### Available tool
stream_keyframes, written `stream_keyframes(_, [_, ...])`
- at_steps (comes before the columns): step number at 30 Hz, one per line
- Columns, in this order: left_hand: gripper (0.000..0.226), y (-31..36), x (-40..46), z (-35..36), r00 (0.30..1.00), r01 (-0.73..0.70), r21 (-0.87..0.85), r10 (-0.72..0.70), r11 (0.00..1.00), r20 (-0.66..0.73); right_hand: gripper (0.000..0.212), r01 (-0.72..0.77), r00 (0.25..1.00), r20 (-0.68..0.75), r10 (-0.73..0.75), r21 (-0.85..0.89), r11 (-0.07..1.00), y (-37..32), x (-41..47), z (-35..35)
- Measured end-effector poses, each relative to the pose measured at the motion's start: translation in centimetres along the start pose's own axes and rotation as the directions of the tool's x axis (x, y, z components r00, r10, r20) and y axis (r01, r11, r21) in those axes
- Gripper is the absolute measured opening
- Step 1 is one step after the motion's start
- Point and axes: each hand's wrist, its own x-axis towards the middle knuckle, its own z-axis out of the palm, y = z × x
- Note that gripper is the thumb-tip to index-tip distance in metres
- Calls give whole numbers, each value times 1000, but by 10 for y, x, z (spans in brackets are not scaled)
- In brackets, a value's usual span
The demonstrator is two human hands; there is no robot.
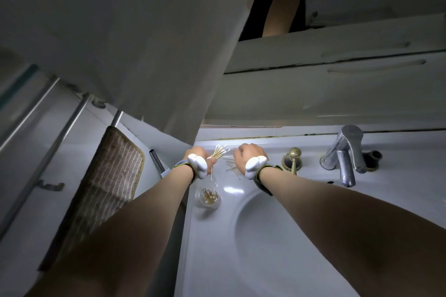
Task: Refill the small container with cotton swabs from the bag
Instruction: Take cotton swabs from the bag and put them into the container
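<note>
small container [208,196]: upright, just below left hand [199,157], which grips swab bundle [219,152]; right hand [247,155] curled over loose swabs [232,164].

Scene dim overall; we note one bright patch on back of bench [253,142], washing out cotton swabs [220,151] there. Small glare spot on sink rim [233,190]; highlights on faucet [347,152]. Forearms in foreground dark, underexposed. Cabinet door [120,43] grey, murky, soft. We see strong wide-angle bending at frame edges. Left side blurred.
</note>
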Motion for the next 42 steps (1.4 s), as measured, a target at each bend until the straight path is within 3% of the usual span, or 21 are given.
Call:
stream_keyframes(3, [20, 2, -12, 4, 992, -55, -313, 87, 948, 88, 62, -59, 998, -5, 63, 263, 963, -9, -4, -3])
stream_keyframes(5, [17, 7, -20, 5, 984, -76, -395, 133, 916, 121, 72, -69, 998, 22, 65, 338, 939, -16, -6, -7])
stream_keyframes(10, [14, 18, -31, 8, 976, -101, -499, 184, 861, 119, 67, -51, 999, 19, 47, 370, 928, -26, -14, -18])
stream_keyframes(17, [17, 20, -28, 12, 974, -74, -493, 168, 867, 149, 85, -39, 999, 47, 20, 439, 898, -18, -26, -19])
stream_keyframes(23, [23, 21, -25, 15, 962, -120, -448, 216, 886, 170, 58, -56, 997, 78, 29, 368, 928, -16, -19, -19])
stream_keyframes(30, [17, 20, -29, 18, 946, -72, -568, 236, 820, 222, 40, -77, 997, 34, 69, 338, 938, -13, -15, -14])
stream_keyframes(33, [24, 19, -29, 18, 951, -137, -478, 250, 868, 183, 31, -85, 996, 27, 81, 341, 936, -12, -15, -12])
stream_keyframes(37, [31, 18, -25, 20, 950, -175, -416, 264, 892, 166, 28, -121, 993, 49, 110, 362, 924, -13, -14, -12])
stream_keyframes(42, [30, 12, -20, 30, 963, -126, -597, 242, 792, 119, 38, -152, 988, 70, 135, 424, 893, -14, -15, -11])
